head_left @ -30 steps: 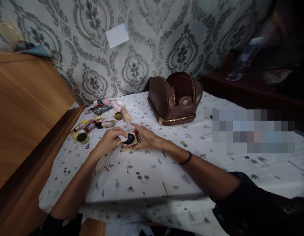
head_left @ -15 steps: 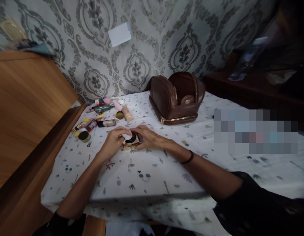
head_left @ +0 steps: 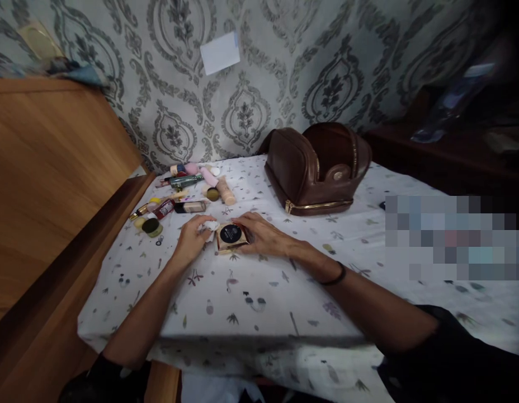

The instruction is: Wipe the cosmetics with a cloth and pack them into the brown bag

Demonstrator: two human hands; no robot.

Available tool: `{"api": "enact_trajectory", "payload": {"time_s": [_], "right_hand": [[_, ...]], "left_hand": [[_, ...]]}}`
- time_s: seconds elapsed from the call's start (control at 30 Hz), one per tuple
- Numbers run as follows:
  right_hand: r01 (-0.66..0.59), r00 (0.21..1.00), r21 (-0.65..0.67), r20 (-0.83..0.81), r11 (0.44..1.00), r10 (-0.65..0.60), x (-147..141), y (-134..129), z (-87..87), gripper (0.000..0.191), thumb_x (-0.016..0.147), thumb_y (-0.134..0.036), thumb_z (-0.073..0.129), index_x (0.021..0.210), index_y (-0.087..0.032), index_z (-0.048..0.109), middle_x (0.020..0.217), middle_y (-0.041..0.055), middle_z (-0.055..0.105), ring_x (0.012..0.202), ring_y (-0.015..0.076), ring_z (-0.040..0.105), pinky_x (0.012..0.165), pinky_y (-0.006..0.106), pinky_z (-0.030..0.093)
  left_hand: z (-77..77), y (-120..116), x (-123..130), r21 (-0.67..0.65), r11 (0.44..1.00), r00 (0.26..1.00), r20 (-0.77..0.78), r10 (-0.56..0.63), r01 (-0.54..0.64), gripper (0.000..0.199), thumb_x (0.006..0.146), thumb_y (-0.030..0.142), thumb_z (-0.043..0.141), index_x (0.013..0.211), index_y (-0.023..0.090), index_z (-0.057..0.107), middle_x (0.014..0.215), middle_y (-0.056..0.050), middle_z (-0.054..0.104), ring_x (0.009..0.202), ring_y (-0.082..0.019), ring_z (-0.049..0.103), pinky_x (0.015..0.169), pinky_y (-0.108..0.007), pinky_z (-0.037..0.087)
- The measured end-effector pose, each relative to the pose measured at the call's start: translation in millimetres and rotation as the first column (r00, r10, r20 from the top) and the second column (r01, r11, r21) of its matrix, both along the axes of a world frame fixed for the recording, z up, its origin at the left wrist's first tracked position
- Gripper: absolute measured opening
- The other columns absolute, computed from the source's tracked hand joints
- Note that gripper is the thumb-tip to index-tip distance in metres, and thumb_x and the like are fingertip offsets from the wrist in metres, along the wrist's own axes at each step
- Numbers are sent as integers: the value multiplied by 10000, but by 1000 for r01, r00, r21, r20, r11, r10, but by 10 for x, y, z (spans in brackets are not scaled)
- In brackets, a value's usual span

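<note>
A small gold, square-edged compact (head_left: 231, 235) with a round black label rests on the patterned cloth. My right hand (head_left: 262, 235) grips it from the right side, thumb at the near edge and fingers at the far edge. Just left of it, my left hand (head_left: 191, 238) pinches a crumpled white tissue (head_left: 210, 226), which comes close to the compact's left edge. Whether tissue and compact touch, I cannot tell.
Several cosmetics lie at the back left, among them a foundation bottle (head_left: 190, 207), a beige tube (head_left: 226, 191) and a dark-lidded jar (head_left: 152, 227). A brown bag (head_left: 293, 168) gapes at the back. A plastic bottle (head_left: 450, 103) stands far right.
The tissue has moved left off the compact's top, so the black label now shows whole. My right hand still holds the compact. The whole view has shifted slightly.
</note>
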State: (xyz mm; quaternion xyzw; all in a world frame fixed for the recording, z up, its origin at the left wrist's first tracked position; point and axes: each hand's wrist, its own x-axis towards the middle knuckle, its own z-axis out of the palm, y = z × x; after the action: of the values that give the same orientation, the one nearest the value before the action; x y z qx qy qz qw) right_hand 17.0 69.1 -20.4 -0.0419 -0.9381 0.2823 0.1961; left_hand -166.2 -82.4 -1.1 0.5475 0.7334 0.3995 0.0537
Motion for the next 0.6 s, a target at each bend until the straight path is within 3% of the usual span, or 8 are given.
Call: {"api": "enact_trajectory", "payload": {"time_s": [0.2,0.37,0.5,0.6], "right_hand": [[11,1000,12,15,1000,-12,-5,-13,-1,698,708,-439,776,1313,-175,547,1137,121,559,1092,307,514,944,449,448],[5,1000,-39,0,999,-5,6,-25,7,658,727,-417,766,1300,-159,571,1119,123,560,1086,294,520,946,438,445],[20,998,-204,-62,979,-33,-9,-17,-33,654,738,-433,755,1316,-191,567,1056,91,573,941,233,566,847,397,495],[1,994,-413,-101,911,-47,-28,-42,-41,682,737,-467,749,1334,-208,544,1100,83,591,872,200,586,801,382,517]], "left_hand": [[-31,-1,-17,7,1000,1000,17,-8,8,319,741,133,536,1001,189,713,1072,-60,715,1047,-248,634,931,-369,476],[-56,13,-24,30,999,987,161,10,-15,329,695,139,564,984,184,715,1042,-44,727,1009,-236,644,933,-354,468],[5,11,-3,102,994,959,282,11,-41,310,674,169,592,958,178,715,949,-27,732,915,-220,654,872,-334,491],[85,-3,28,162,985,946,323,11,-66,291,683,203,619,957,178,712,923,-20,727,877,-211,649,817,-315,506]]}}
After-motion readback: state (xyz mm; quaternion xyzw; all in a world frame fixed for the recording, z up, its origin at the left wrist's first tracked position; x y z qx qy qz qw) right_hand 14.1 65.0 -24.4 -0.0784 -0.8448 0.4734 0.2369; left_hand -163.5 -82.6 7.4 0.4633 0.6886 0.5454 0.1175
